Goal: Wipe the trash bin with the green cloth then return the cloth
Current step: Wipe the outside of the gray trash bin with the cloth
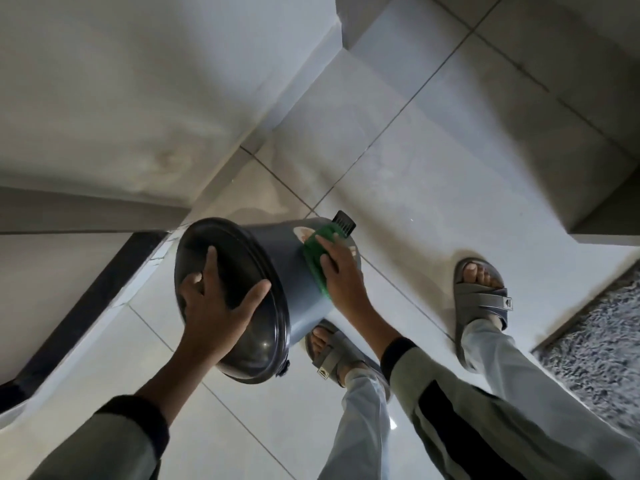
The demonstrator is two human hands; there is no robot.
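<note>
A small grey trash bin is tipped on its side above the floor, its dark round lid facing me. My left hand spreads flat over the lid and grips its rim. My right hand presses a folded green cloth against the bin's grey side wall. A black foot pedal sticks out at the bin's far end. A pale smudge shows on the wall beside the cloth.
Light floor tiles run under the bin. A white wall stands at the left with a dark strip along its base. My sandalled feet stand close by. A grey shaggy mat lies at the right.
</note>
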